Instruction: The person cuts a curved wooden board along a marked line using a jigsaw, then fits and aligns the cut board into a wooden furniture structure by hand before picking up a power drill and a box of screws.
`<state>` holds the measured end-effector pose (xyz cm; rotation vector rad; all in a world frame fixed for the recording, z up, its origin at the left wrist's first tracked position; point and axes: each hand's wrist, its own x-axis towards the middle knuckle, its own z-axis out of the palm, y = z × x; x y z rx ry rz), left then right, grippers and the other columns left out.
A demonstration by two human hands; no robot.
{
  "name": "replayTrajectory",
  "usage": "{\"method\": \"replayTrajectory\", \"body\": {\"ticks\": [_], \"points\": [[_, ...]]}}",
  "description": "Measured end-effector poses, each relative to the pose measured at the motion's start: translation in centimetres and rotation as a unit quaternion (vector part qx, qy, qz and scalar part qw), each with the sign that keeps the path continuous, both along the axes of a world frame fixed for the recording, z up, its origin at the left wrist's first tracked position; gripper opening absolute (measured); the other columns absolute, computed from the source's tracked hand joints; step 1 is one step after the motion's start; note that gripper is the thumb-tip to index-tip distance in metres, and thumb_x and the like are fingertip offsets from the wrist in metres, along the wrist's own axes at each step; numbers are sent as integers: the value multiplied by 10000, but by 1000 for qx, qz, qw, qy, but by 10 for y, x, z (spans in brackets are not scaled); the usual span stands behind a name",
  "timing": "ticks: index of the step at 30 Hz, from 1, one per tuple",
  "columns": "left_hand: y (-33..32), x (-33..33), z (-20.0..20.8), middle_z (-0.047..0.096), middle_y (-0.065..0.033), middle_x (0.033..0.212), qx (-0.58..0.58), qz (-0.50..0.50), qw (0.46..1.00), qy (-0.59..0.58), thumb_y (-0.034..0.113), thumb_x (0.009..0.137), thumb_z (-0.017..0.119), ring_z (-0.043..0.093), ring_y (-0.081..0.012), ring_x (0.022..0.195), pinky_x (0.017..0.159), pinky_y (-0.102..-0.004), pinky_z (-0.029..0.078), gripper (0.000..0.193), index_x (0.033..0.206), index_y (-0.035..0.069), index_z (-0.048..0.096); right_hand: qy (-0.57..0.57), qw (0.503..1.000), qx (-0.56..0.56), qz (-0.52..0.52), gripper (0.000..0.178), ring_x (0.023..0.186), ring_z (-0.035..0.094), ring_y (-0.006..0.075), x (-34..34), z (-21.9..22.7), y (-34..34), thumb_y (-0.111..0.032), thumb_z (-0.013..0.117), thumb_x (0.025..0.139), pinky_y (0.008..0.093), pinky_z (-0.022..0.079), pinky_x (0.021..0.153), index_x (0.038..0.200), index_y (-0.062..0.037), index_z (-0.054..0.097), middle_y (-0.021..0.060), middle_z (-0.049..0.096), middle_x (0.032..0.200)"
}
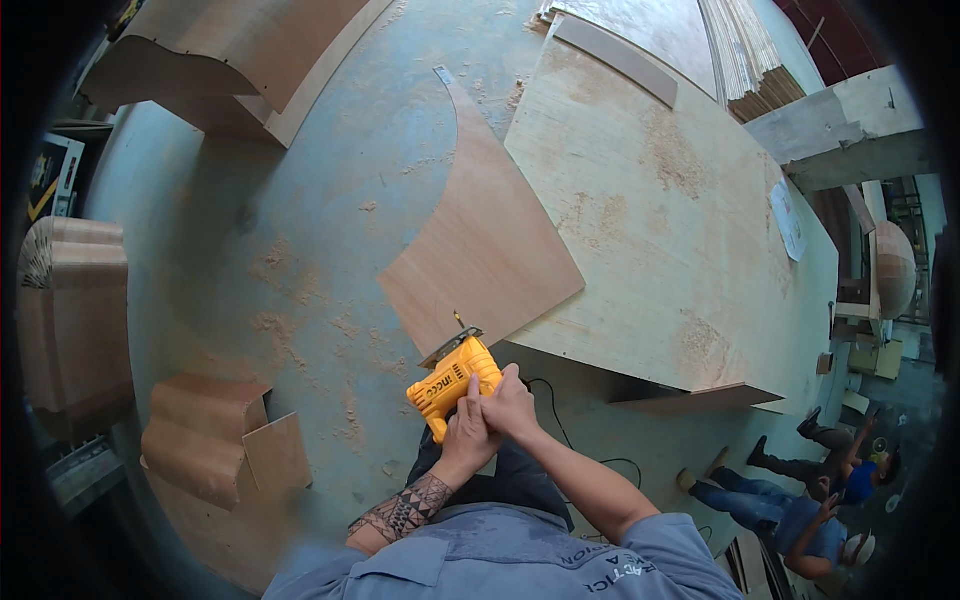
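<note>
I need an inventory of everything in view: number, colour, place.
Power tool: one, yellow, centre
Curved panel: one, brown, centre
Large board: one, pale, right
Strip: one, brown, large board
Paper: one, whitish, large board
Bent wood: several, brown, left
Stacked sheets: several, tan, upper right
Beam: one, whitish, upper right
Floor: one, bluish, throughout
Sawdust: uncounted, tan, on floor
Cable: uncounted, black, lower centre
People: two, blue tops, lower right
Shirt: one, blue, bottom
Left hand: one, bare, on tool
Right hand: one, bare, on tool
</note>
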<state>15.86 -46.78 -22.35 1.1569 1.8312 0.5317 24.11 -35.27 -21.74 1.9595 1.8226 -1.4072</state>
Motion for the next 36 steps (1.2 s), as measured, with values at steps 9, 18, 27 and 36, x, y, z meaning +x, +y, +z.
{"method": "replayTrajectory", "body": {"ticks": [9,18,27,36], "points": [[-46,-48,38,743,-205,1063,-35,326,944,42,104,865,789,757,-356,976,885,-448,596,828,1553,-38,352,141,964,140,175,629,1139,665,426,35,-73,159,-518,725,975,498,528,1002,1290,22,664,272,689,1171],[-109,6,27,771,-62,924,-84,522,847,-46,75,866,726,663,-103,630,616,-285,557,247,1094,-20,722,-81,939,305,135,1241,1584,176,514,36,-227,217,-742,779,813,666,155,1264,1723,-151,176,349,206,1681],[-96,30,-26,791,-90,993,-68,593,793,-123,96,907,746,761,-175,826,745,-325,619,315,1195,-22,701,-124,936,323,67,1265,1602,101,520,49,-230,108,-756,790,796,647,72,1293,1724,-153,176,353,151,1692],[-78,25,-35,779,-204,990,-94,493,864,-39,188,890,809,778,-384,953,840,-449,606,337,1152,4,702,-221,891,398,0,943,1646,89,437,-2,-273,192,-706,545,997,631,88,1302,1722,-208,207,295,124,1757]]}}
